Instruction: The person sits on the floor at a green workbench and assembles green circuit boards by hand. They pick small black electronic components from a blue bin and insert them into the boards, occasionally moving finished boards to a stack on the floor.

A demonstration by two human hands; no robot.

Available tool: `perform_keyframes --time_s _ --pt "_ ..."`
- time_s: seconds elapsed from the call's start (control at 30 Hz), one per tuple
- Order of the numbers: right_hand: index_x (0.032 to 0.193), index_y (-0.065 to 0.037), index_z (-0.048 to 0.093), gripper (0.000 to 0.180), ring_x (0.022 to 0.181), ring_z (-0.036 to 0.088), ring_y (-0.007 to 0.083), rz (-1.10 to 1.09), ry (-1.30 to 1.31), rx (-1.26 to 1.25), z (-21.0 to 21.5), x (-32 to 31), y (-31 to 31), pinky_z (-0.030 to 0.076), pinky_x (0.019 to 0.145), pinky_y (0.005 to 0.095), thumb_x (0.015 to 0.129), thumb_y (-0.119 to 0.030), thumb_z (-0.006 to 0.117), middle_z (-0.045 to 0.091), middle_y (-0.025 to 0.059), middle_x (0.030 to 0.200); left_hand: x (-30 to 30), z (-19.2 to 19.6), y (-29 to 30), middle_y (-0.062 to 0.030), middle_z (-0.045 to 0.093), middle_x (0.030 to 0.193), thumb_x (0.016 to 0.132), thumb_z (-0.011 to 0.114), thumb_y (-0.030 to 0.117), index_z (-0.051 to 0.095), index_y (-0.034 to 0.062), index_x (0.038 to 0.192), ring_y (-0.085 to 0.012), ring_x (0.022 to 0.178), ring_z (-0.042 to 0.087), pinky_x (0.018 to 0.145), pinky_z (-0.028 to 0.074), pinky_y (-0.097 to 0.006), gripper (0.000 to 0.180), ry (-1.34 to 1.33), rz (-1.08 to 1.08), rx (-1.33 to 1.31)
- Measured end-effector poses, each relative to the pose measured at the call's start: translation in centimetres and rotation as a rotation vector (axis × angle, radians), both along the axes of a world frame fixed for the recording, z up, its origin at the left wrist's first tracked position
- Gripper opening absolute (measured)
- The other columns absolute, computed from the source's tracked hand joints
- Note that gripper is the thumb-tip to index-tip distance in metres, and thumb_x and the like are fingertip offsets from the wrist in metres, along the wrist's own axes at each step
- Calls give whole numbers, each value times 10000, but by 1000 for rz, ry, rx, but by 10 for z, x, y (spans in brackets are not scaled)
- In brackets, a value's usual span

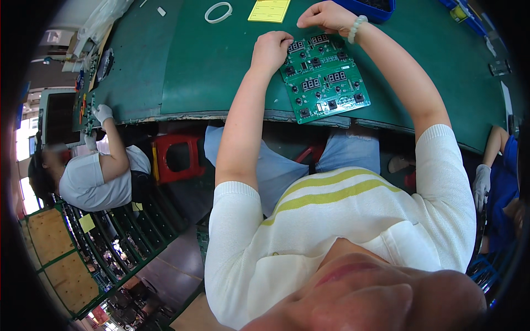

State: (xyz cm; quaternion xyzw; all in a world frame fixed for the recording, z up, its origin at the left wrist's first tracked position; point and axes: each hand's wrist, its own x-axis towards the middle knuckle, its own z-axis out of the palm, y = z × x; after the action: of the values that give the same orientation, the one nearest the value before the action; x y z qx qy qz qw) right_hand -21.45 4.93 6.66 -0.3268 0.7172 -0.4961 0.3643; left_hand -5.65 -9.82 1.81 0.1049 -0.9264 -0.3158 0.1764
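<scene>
A green circuit board (324,98) lies on the table near its front edge, slightly turned. It carries several digit displays, black square buttons and small round parts. My left hand (270,53) is closed at the board's far left corner, with thumb and fingertips against its edge. Above the board's far edge hangs my right hand (329,17), wearing a pale bead bracelet (358,28). Its fingers are bent together in a pinch; whatever may be between them is too small to tell.
Past the board lie a yellow paper slip (269,10) and a white ring-shaped coil (218,12). A blue bin (371,10) of small dark parts stands beyond my right hand. Gloved co-workers sit at left and right. A red stool (178,159) stands at the left.
</scene>
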Motion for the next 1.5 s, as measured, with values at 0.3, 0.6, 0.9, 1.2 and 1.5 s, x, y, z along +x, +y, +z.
perform_keyframes --time_s 0.3,0.6,0.9,1.2,1.5 --pt "935 -13 768 164 757 684 123 403 495 32 -19 -14 -11 558 740 267 805 -111 793 753 64 834 -12 11 -10 -162 710 929 872 667 177 761 91 975 -333 895 675 825 533 -433 164 -170 -77 -111" --pt "959 -6 763 198 703 666 102 453 553 140 -10 -16 -10 542 666 260 816 -143 766 748 78 809 -8 11 -8 -148 715 901 878 683 182 735 59 973 -319 862 680 792 531 -399 164 -123 -40 -11" --pt "813 -33 765 143 707 698 243 437 943 181 1 0 -17 556 665 354 688 -99 748 727 118 766 -12 7 -4 -171 703 953 879 682 170 730 42 985 -336 885 671 800 527 -406 173 -115 -61 -140" --pt "778 -90 774 118 699 696 266 498 1152 466 21 26 -34 552 647 377 664 -75 745 728 113 779 -13 -4 -10 -160 699 943 906 658 154 728 16 999 -275 766 676 710 542 -377 181 -122 -62 -118" --pt "1274 84 576 340 546 326 16 19 -511 -57 13 11 -3 240 389 135 998 -100 502 509 -14 800 5 19 0 -66 696 895 921 659 83 689 -13 1096 -92 689 613 632 502 -242 202 279 119 406"
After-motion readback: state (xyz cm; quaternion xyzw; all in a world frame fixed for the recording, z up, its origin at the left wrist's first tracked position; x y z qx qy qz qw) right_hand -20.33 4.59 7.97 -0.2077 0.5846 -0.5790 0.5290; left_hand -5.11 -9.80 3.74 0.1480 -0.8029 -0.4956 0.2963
